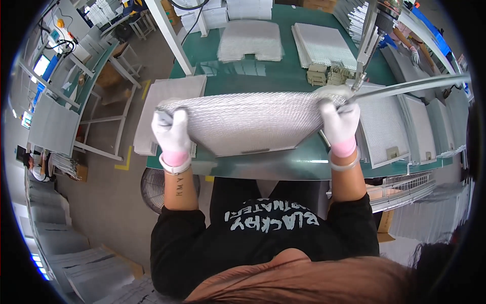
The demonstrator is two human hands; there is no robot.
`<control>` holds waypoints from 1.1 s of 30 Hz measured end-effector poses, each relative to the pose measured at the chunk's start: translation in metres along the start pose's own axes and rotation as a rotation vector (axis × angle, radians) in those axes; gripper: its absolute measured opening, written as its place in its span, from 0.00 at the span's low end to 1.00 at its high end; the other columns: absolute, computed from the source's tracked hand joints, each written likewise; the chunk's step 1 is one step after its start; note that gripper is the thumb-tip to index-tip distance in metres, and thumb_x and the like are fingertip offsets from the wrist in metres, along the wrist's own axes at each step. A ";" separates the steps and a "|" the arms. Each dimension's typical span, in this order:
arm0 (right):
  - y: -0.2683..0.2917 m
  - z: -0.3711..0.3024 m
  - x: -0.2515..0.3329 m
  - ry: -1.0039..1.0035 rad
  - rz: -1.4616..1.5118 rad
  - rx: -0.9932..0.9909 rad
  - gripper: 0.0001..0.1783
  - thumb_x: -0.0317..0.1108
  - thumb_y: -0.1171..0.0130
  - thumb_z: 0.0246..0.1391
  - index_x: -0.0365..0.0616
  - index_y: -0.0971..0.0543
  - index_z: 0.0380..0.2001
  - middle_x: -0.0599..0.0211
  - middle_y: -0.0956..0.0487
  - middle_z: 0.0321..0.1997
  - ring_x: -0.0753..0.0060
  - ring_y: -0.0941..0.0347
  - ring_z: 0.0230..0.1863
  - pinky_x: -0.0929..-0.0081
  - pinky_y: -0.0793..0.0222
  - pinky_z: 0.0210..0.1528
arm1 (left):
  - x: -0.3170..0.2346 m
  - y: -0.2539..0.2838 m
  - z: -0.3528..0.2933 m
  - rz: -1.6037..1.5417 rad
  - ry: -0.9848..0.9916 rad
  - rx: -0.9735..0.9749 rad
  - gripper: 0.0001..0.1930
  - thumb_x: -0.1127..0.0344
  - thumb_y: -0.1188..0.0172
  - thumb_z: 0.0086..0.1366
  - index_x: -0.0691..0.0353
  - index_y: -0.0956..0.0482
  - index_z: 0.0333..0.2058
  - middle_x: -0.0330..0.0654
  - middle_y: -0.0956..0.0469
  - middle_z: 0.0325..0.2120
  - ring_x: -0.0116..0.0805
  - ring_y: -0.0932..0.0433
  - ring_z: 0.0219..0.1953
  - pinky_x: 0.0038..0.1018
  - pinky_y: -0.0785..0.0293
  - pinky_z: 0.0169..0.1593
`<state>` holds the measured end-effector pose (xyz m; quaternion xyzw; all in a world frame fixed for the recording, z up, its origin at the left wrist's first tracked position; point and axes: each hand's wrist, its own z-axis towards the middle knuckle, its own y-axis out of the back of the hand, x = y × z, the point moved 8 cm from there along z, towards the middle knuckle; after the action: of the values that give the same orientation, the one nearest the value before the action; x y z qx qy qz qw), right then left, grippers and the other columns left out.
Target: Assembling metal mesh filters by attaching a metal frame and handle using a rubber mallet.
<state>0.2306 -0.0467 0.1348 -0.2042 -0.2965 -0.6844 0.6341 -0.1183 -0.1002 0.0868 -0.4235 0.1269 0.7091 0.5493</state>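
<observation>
A silver mesh filter panel (253, 124) is held up over the green worktable (228, 169), tilted, its lower edge near the table's front. My left hand (172, 129), in a white glove with a pink cuff, is closed around the panel's left corner. At the opposite corner my right hand (339, 124), gloved the same way, grips the panel too. Just beyond the right hand hangs a metal tool (369, 40) with a slim tip. Small beige plastic pieces (324, 76) lie behind the panel. Whatever lies directly under the panel is hidden.
Pale mesh sheets (250, 40) and a stack of panels (324, 43) lie at the back. More flat panels (147, 116) sit at the left edge. Framed mesh panels (379, 131) stand at right, below a metal bar (410, 87). A floor fan (152, 190) is beneath the table.
</observation>
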 end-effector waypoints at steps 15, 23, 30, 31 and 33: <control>0.020 0.006 -0.013 0.101 0.243 -0.288 0.54 0.19 0.31 0.39 0.35 0.50 0.68 0.56 0.30 0.58 0.71 0.26 0.46 0.77 0.28 0.43 | 0.009 -0.014 -0.010 -0.025 -0.001 0.119 0.06 0.74 0.45 0.61 0.67 0.27 0.38 0.46 0.23 0.37 0.32 0.25 0.39 0.28 0.30 0.47; 0.017 0.048 0.054 0.266 -0.358 0.466 0.28 0.25 0.34 0.45 0.46 0.24 0.54 0.59 0.21 0.33 0.61 0.24 0.32 0.71 0.27 0.37 | 0.013 -0.016 -0.009 -0.088 -0.021 0.159 0.09 0.73 0.42 0.60 0.68 0.24 0.40 0.42 0.21 0.36 0.28 0.23 0.37 0.25 0.28 0.46; 0.006 0.048 0.065 0.394 -0.390 0.708 0.29 0.26 0.42 0.52 0.50 0.29 0.59 0.59 0.25 0.30 0.54 0.28 0.29 0.66 0.31 0.34 | 0.015 -0.016 -0.008 -0.105 0.025 0.140 0.09 0.74 0.42 0.60 0.67 0.24 0.40 0.40 0.21 0.35 0.26 0.24 0.38 0.24 0.29 0.46; 0.007 0.049 0.067 0.400 -0.391 0.706 0.29 0.26 0.42 0.52 0.50 0.29 0.59 0.59 0.25 0.30 0.54 0.28 0.29 0.66 0.31 0.34 | 0.016 -0.015 -0.008 -0.103 0.037 0.139 0.09 0.74 0.43 0.60 0.67 0.24 0.40 0.39 0.21 0.35 0.26 0.25 0.38 0.24 0.29 0.46; 0.005 0.051 0.066 0.378 -0.400 0.734 0.30 0.24 0.42 0.50 0.50 0.29 0.59 0.58 0.25 0.31 0.55 0.27 0.29 0.66 0.31 0.34 | 0.015 -0.015 -0.008 -0.083 0.044 0.125 0.09 0.75 0.44 0.60 0.67 0.24 0.40 0.39 0.21 0.35 0.26 0.25 0.37 0.24 0.29 0.46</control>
<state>0.2237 -0.0623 0.2162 0.2236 -0.4321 -0.6682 0.5628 -0.1013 -0.0899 0.0749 -0.4087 0.1655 0.6669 0.6006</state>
